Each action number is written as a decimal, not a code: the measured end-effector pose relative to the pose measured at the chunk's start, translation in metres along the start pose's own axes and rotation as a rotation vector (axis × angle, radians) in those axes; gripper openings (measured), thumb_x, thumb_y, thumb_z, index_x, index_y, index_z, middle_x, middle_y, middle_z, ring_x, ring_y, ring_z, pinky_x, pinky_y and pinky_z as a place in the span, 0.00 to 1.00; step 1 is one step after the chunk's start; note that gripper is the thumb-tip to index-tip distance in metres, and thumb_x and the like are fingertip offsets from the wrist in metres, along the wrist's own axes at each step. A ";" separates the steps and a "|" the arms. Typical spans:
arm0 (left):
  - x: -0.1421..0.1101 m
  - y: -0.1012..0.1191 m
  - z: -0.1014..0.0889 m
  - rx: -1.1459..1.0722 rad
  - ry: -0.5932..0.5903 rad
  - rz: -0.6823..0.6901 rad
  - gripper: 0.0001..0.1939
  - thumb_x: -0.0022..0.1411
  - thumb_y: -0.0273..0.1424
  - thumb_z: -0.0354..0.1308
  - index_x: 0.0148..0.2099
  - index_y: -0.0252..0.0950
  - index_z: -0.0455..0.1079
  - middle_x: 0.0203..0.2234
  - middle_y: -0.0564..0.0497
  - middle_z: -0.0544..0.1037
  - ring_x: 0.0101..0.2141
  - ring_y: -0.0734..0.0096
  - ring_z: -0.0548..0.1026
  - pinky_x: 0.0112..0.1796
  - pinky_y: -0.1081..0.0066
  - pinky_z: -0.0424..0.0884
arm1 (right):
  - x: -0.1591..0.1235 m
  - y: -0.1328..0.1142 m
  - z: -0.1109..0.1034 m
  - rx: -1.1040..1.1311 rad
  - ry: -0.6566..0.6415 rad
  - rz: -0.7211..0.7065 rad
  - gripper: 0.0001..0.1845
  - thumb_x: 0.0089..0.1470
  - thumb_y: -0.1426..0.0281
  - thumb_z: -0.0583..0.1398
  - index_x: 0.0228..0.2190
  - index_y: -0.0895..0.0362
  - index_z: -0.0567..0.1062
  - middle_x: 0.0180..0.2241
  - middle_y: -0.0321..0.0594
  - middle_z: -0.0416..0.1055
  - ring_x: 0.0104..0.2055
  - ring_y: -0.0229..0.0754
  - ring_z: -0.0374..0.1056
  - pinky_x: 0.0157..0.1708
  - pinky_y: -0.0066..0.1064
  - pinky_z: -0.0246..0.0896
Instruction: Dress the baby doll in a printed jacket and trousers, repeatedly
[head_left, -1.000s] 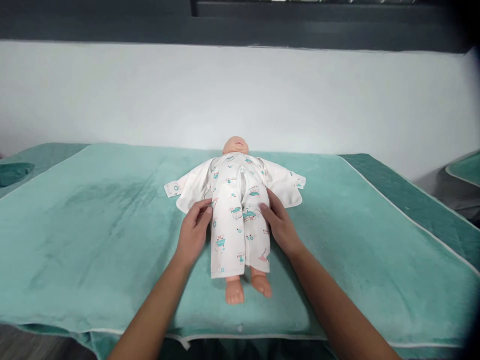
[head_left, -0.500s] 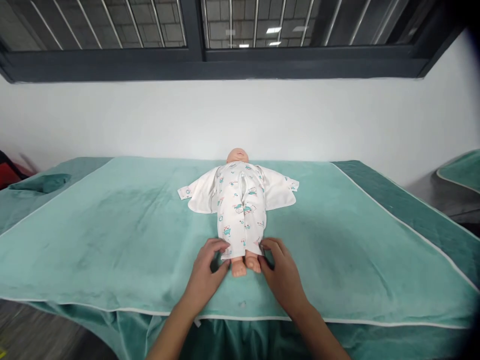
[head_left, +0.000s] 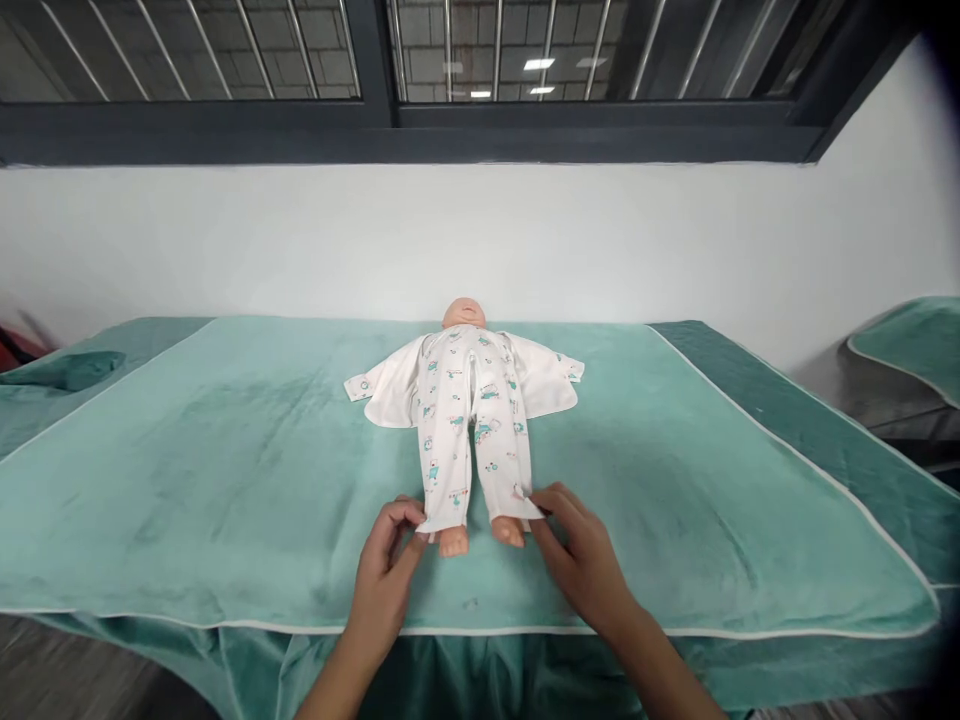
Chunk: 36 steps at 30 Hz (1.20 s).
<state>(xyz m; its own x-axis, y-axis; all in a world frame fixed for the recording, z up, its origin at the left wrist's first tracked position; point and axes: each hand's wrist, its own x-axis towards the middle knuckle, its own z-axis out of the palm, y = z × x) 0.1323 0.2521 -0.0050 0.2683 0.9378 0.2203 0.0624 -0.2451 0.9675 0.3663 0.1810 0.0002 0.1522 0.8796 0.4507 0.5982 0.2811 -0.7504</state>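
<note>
A baby doll (head_left: 463,312) lies on its back, head toward the wall and feet toward me. Printed white trousers (head_left: 442,440) cover its legs and reach up over the chest. Beneath them a white top (head_left: 397,385) spreads open, its sleeves stretched to both sides. My left hand (head_left: 390,560) pinches the outer edge of the left trouser cuff. At the other cuff, my right hand (head_left: 574,550) pinches the outer corner and draws it outward. The doll's feet show between my hands, below the hems.
A light green padded cover (head_left: 225,500) with white piping lies under the doll. Darker green fabric (head_left: 795,410) borders it at the right. Behind stand a white wall (head_left: 480,240) and a barred window (head_left: 495,60). Another green-covered surface (head_left: 915,340) is at far right.
My hands have moved from the trousers' thighs down to the cuffs. Both cuffs are now pulled outward, and the trouser legs lie apart with a gap between them. The view has tilted up.
</note>
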 end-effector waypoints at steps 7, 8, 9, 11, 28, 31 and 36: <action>-0.001 0.003 0.006 0.163 -0.069 0.050 0.05 0.67 0.33 0.55 0.37 0.39 0.66 0.35 0.53 0.69 0.38 0.72 0.69 0.41 0.73 0.64 | -0.001 0.008 0.012 -0.048 -0.013 0.006 0.06 0.63 0.72 0.56 0.43 0.53 0.71 0.40 0.39 0.68 0.40 0.39 0.67 0.39 0.29 0.61; 0.000 0.007 0.006 0.185 -0.080 0.075 0.05 0.67 0.33 0.55 0.38 0.39 0.67 0.35 0.53 0.69 0.38 0.72 0.69 0.41 0.73 0.64 | 0.003 0.004 0.011 -0.038 -0.010 -0.007 0.07 0.63 0.72 0.56 0.43 0.53 0.71 0.40 0.40 0.68 0.41 0.39 0.67 0.40 0.29 0.61; 0.001 0.011 0.006 0.204 -0.093 0.102 0.04 0.67 0.32 0.55 0.38 0.39 0.67 0.36 0.52 0.69 0.38 0.72 0.69 0.42 0.73 0.64 | 0.006 0.001 0.011 -0.025 -0.018 -0.023 0.07 0.64 0.72 0.56 0.43 0.53 0.71 0.41 0.40 0.68 0.41 0.39 0.67 0.40 0.29 0.61; 0.000 0.016 0.004 0.220 -0.110 0.144 0.02 0.67 0.31 0.55 0.39 0.40 0.68 0.37 0.52 0.70 0.39 0.72 0.70 0.43 0.73 0.64 | 0.008 -0.005 0.008 0.017 -0.054 -0.062 0.06 0.64 0.73 0.55 0.41 0.53 0.71 0.38 0.39 0.68 0.39 0.38 0.66 0.39 0.29 0.61; -0.001 0.013 -0.017 0.303 -0.176 0.167 0.04 0.65 0.29 0.58 0.42 0.42 0.69 0.38 0.52 0.71 0.40 0.73 0.73 0.42 0.75 0.69 | 0.015 0.000 -0.022 0.146 -0.363 -0.013 0.03 0.64 0.71 0.57 0.37 0.53 0.71 0.36 0.38 0.68 0.37 0.38 0.66 0.36 0.29 0.61; 0.004 0.019 -0.010 0.437 -0.188 0.274 0.14 0.64 0.27 0.59 0.52 0.45 0.68 0.42 0.51 0.72 0.43 0.73 0.73 0.43 0.75 0.71 | 0.029 -0.006 -0.024 0.070 -0.364 -0.055 0.06 0.61 0.69 0.61 0.41 0.52 0.71 0.42 0.40 0.68 0.44 0.40 0.67 0.43 0.31 0.64; 0.003 0.019 -0.001 0.545 -0.278 0.356 0.18 0.62 0.29 0.62 0.54 0.45 0.68 0.43 0.50 0.73 0.44 0.70 0.73 0.44 0.73 0.73 | 0.020 -0.007 -0.007 0.019 -0.413 -0.071 0.15 0.59 0.67 0.64 0.47 0.50 0.69 0.46 0.41 0.67 0.48 0.42 0.66 0.46 0.32 0.64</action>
<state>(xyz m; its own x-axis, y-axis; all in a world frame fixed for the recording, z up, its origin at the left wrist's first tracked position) 0.1334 0.2503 0.0137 0.5928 0.6981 0.4016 0.3779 -0.6815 0.6267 0.3709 0.1939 0.0183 -0.2199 0.9366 0.2729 0.5807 0.3504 -0.7348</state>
